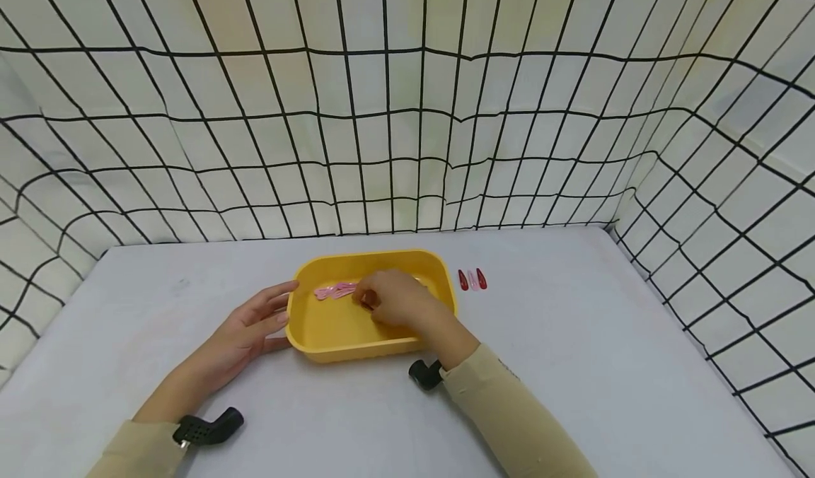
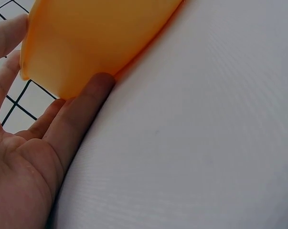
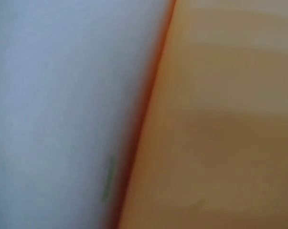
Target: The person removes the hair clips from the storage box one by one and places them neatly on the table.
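Observation:
In the head view, a yellow tray point(image 1: 366, 352) sits on the white table. My left hand point(image 1: 238, 340) is at its left end, its fairly straight fingers touching the outer wall; the left wrist view shows fingertips against the yellow wall point(image 2: 105, 38). My right hand point(image 1: 397, 298) reaches down inside the tray with curled fingers. A dark reddish piece point(image 1: 369, 299) shows by its fingertips; whether they pinch it is hidden. Several pink hair clips point(image 1: 334, 291) lie in the tray, left of that hand. Only table and tray wall point(image 3: 220, 133) appear, blurred, in the right wrist view.
Right of the tray, a red hair clip point(image 1: 463, 280), a pink one point(image 1: 473, 280) and another red one point(image 1: 481, 278) lie side by side on the table point(image 1: 573, 322). Black netting point(image 1: 388, 114) over white panels stands behind and along the sides.

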